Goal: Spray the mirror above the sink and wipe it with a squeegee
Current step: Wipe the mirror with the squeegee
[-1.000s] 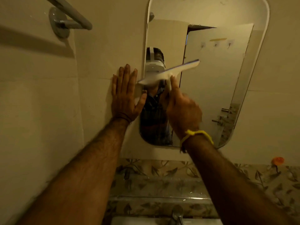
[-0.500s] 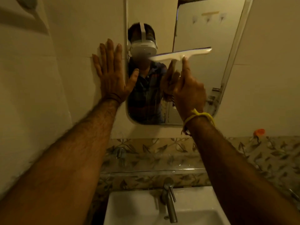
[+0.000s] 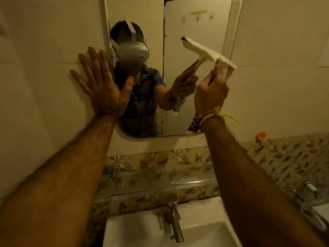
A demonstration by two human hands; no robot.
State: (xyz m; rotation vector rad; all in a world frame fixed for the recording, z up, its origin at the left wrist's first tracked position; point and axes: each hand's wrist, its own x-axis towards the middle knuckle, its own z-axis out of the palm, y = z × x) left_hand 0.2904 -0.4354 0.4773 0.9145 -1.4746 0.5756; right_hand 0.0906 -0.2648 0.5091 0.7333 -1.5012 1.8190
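Observation:
The rounded mirror (image 3: pixel 195 107) hangs on the cream wall above the white sink (image 3: pixel 201 227). My right hand (image 3: pixel 211 92) grips the handle of a white squeegee (image 3: pixel 209 51). Its blade lies tilted against the mirror's right side, the left end higher. My left hand (image 3: pixel 102 86) is pressed flat on the wall at the mirror's left edge, fingers spread, thumb over the glass. No spray bottle is in view.
A chrome tap (image 3: pixel 173 214) stands at the back of the sink. A leaf-patterned tile ledge (image 3: pixel 160 177) runs below the mirror. An orange knob (image 3: pixel 260 135) sits on the wall at right, and chrome fittings (image 3: pixel 310 189) lie lower right.
The squeegee has moved right across the mirror and its blade has tilted the other way. The camera has dipped, bringing the sink into view. My left hand stays on the wall.

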